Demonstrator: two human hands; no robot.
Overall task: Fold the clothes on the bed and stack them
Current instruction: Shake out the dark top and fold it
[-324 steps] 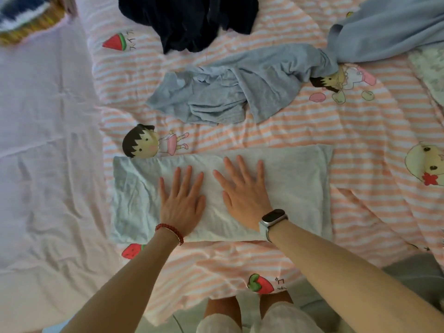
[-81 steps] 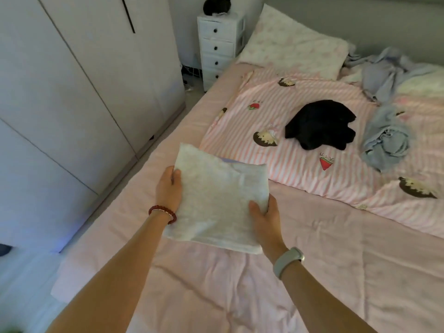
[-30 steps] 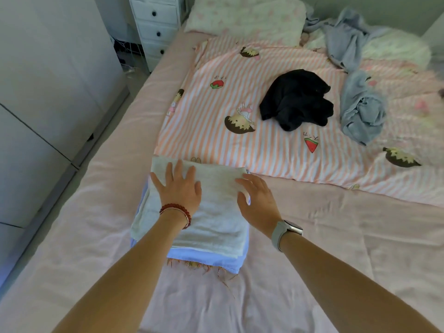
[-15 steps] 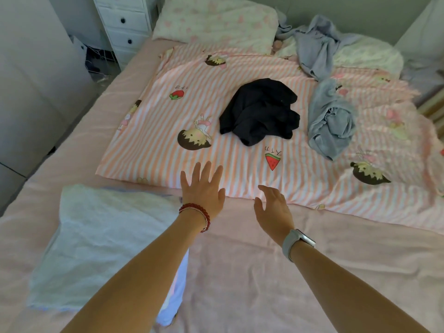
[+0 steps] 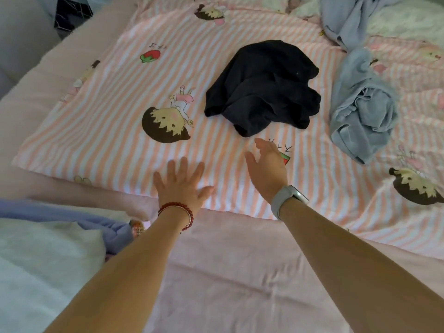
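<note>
Lying crumpled, black garment axisless

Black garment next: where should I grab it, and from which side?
Probably pinch the near lobe of the black garment, which hangs toward the right hand, coming from the near edge of the bed. It lies crumpled, no hem or collar evident, so lift and shake it out first.

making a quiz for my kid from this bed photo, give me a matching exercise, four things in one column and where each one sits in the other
Things:
1. crumpled black garment
2. bunched grey-blue garment
3. folded pale white cloth
4. left hand

Places:
A. lower left corner
B. right side of the striped sheet
C. middle of the striped sheet
D. near edge of the striped sheet, open

Pairs: 1-C, 2-B, 3-A, 4-D
</note>
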